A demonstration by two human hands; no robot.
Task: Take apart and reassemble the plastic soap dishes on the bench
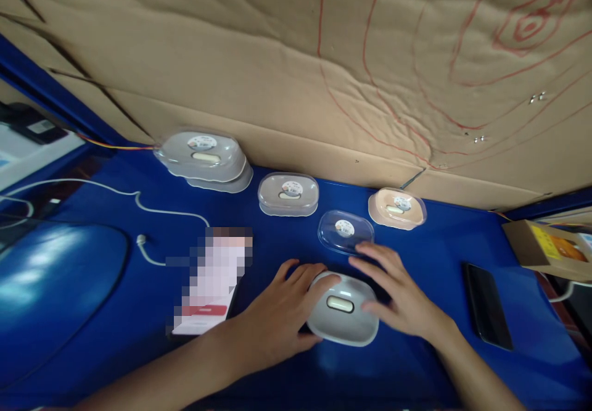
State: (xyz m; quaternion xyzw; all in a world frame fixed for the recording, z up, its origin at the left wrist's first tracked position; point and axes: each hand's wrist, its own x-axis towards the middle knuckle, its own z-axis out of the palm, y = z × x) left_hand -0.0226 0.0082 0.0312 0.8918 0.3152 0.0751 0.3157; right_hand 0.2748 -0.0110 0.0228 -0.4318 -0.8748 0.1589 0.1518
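A grey oval soap box (343,312) with a cream insert lies on the blue table (416,361) right in front of me. My left hand (277,315) rests against its left side, fingers spread and thumb on its rim. My right hand (398,290) lies flat on its right side, fingers stretched out. Just behind the box lies a clear lid (345,231) with a round sticker.
At the back stand a stack of grey boxes with clear lids (203,158), a single lidded grey box (288,194) and a peach box (396,208). A black phone (486,305) lies at the right, a white card (208,294) and a white cable (139,204) at the left. Cardboard (296,59) lines the wall.
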